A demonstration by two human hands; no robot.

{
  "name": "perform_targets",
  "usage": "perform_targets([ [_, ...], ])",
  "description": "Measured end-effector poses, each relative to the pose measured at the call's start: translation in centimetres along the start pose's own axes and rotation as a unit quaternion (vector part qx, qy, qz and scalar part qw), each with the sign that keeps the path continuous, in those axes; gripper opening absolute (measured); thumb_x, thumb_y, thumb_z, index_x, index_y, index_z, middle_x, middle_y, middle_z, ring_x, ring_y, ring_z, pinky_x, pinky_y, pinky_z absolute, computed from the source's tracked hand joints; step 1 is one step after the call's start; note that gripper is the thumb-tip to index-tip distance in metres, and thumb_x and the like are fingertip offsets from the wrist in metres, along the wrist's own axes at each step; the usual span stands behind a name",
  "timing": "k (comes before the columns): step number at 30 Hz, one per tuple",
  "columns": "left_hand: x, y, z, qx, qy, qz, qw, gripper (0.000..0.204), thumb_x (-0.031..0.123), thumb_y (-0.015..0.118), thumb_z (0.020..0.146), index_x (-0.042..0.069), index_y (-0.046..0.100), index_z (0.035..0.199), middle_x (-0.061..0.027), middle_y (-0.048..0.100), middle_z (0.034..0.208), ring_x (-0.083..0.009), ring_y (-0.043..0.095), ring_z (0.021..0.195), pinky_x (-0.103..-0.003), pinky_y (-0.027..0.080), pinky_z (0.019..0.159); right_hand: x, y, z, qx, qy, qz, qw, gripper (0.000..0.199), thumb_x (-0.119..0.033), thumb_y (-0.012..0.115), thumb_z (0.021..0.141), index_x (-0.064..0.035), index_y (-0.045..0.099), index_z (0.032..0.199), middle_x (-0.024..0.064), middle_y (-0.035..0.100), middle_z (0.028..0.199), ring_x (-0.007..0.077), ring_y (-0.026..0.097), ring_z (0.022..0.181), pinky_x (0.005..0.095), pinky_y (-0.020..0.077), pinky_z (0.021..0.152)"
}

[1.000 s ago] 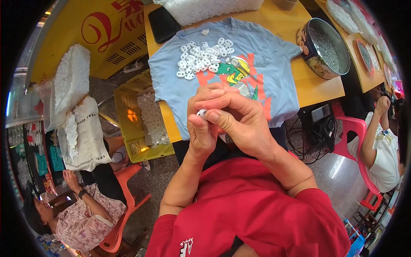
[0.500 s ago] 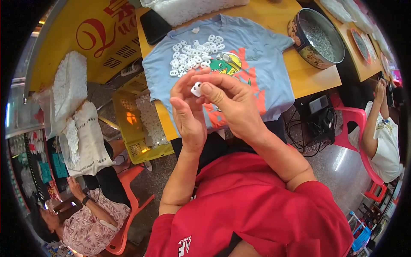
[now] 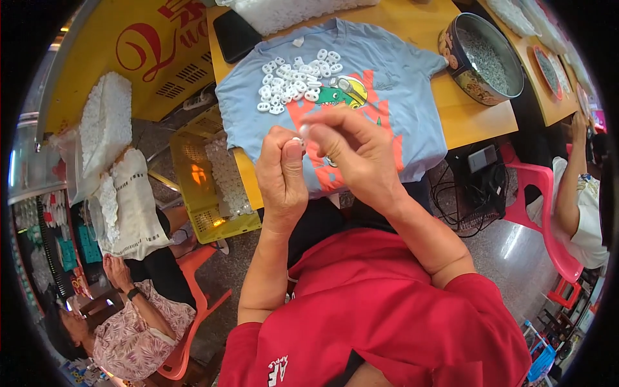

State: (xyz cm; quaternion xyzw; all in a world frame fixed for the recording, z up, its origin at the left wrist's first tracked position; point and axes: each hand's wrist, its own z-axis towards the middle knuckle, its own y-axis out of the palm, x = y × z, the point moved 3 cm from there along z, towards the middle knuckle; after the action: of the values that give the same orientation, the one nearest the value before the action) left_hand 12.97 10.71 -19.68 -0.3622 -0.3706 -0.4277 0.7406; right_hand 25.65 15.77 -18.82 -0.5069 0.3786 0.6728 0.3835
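Observation:
My left hand (image 3: 282,171) is closed, thumb pressed to the curled fingers, with a small white plastic piece (image 3: 298,140) showing at the tip. Right beside it my right hand (image 3: 358,151) is in a pinch, its fingertips blurred by motion; something small and whitish shows there, too smeared to name. Both hands are above a light blue T-shirt (image 3: 245,129) spread on the table, printed with a green dinosaur in a yellow helmet. On the shirt beyond my hands lies a loose pile of white plastic pieces (image 3: 293,80), many with two holes.
A round tin (image 3: 448,55) of small metal parts stands at the right of the yellow table (image 3: 477,119). A black phone-like slab (image 3: 235,39) and a bag of white parts (image 3: 290,13) lie at the back. A yellow crate (image 3: 193,174) is on the left; two seated people flank me.
My left hand has gone from loosely cupped to closed around a white piece. My right hand has drawn slightly right, its fingertips now blurred.

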Motion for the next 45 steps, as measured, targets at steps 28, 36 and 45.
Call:
perform_targets([
  [28, -0.3, 0.4, 0.1, -0.021, -0.029, -0.078, 0.996, 0.016, 0.010, 0.046, 0.100, 0.002, 0.048, 0.086, -0.0026, 0.046, 0.073, -0.0094, 0.037, 0.061, -0.025, 0.034, 0.055, -0.3, -0.4, 0.0, 0.004, 0.081, 0.108, 0.991, 0.022, -0.012, 0.056, 0.096, 0.0015, 0.064, 0.112, 0.0056, 0.066, 0.103, 0.0076, 0.059, 0.073, 0.0235, 0.0500, 0.069],
  [36, -0.5, 0.3, 0.1, -0.021, -0.024, -0.072, 0.997, 0.015, 0.010, 0.046, 0.100, 0.002, 0.048, 0.086, -0.0019, 0.045, 0.071, -0.0083, 0.036, 0.060, -0.025, 0.033, 0.054, -0.4, -0.2, -0.1, 0.011, 0.083, 0.090, 0.992, 0.021, -0.012, 0.057, 0.096, 0.0011, 0.064, 0.111, 0.0045, 0.065, 0.101, 0.0072, 0.058, 0.072, 0.0232, 0.0491, 0.068],
  [45, -0.6, -0.6, 0.0, -0.045, -0.056, -0.073, 0.995, 0.019, 0.014, 0.038, 0.103, 0.003, 0.046, 0.089, -0.0040, 0.049, 0.079, -0.0100, 0.041, 0.070, -0.024, 0.037, 0.064, 1.8, -1.5, 1.1, 0.044, 0.045, -0.112, 0.992, 0.016, -0.011, 0.061, 0.093, -0.0005, 0.067, 0.105, 0.0034, 0.064, 0.095, 0.0069, 0.057, 0.072, 0.0225, 0.0470, 0.063],
])
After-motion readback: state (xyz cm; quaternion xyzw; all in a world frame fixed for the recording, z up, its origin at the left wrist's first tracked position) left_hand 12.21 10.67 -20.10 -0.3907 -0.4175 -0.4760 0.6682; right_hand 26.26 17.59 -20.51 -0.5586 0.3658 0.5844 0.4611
